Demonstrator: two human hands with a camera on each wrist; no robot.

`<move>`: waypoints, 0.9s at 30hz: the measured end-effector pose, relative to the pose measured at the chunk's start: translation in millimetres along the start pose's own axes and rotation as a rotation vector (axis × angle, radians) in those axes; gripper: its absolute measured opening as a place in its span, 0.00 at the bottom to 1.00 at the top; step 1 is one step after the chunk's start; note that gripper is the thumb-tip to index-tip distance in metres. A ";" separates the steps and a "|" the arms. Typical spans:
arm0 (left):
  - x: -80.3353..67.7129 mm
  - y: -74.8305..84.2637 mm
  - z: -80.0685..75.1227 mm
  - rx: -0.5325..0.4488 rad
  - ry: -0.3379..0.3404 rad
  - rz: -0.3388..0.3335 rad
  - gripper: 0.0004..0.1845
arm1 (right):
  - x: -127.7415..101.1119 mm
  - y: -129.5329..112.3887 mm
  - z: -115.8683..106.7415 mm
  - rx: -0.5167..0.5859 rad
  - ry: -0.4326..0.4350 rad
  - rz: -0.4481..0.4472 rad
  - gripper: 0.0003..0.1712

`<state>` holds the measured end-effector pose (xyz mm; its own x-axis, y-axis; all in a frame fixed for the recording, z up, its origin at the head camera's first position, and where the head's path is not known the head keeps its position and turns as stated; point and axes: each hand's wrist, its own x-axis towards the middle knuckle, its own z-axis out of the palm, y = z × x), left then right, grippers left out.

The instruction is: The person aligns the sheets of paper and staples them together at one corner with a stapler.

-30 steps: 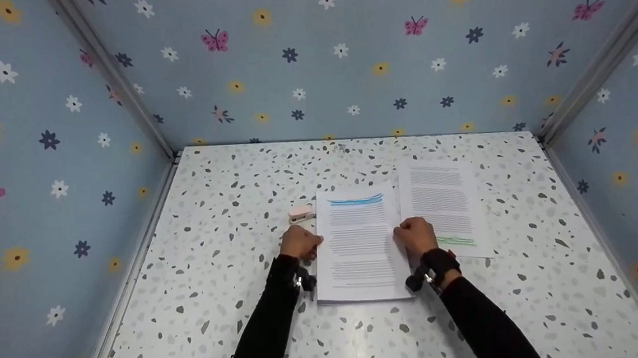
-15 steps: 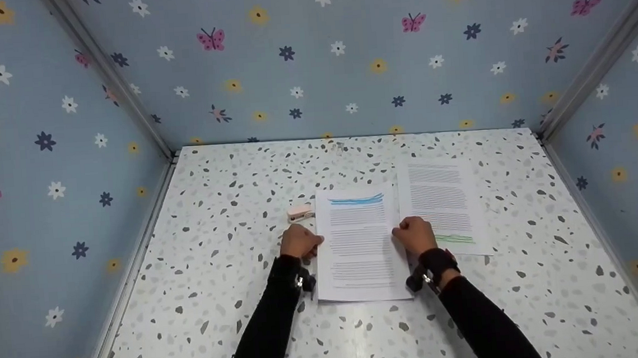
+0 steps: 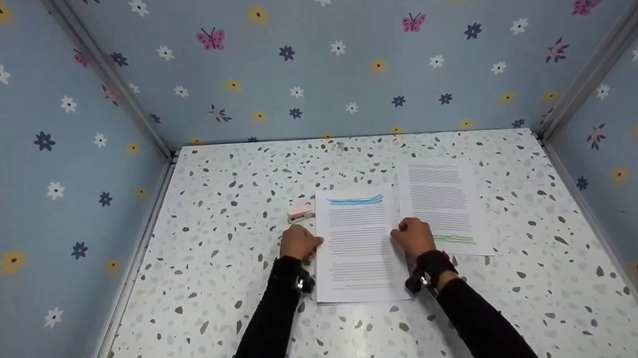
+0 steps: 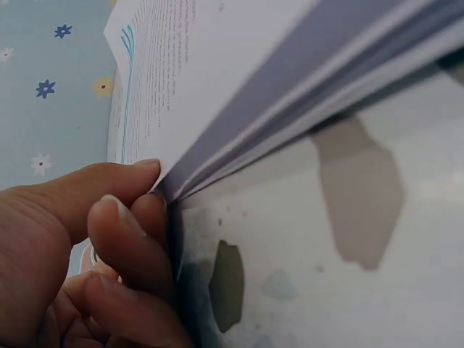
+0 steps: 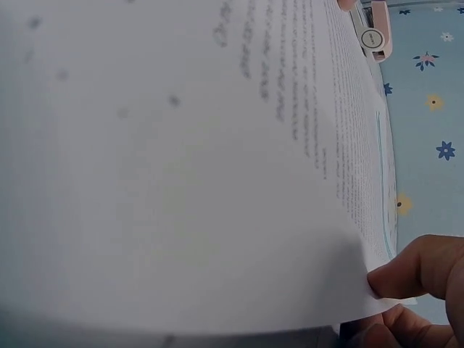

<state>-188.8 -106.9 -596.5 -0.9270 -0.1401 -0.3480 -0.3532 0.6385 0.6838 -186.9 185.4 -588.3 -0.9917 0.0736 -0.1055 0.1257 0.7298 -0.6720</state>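
Barely any change across the last second. Left of frame centre, left hand (image 3: 299, 241) still pinching the paper stack (image 3: 359, 243) at its left edge; right hand (image 3: 414, 236) pinching the right edge, stack low on the speckled surface (image 3: 215, 220), pink stapler (image 3: 300, 212) just beyond.

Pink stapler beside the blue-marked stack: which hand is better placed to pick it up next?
Probably the left. The left hand pinches the stack's left edge, with the pink stapler just beyond it on that side. The right hand grips the opposite edge and would have to cross the pages.
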 end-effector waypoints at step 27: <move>-2.0 -0.1 -2.9 -0.098 -0.049 -0.053 0.14 | -3.9 0.8 8.8 0.002 0.044 0.002 0.12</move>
<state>-187.2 -108.9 -594.0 -0.9003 -0.1328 -0.4144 -0.4141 0.5540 0.7222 -182.6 179.7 -594.9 -0.9917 0.1048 -0.0749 0.1279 0.7285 -0.6730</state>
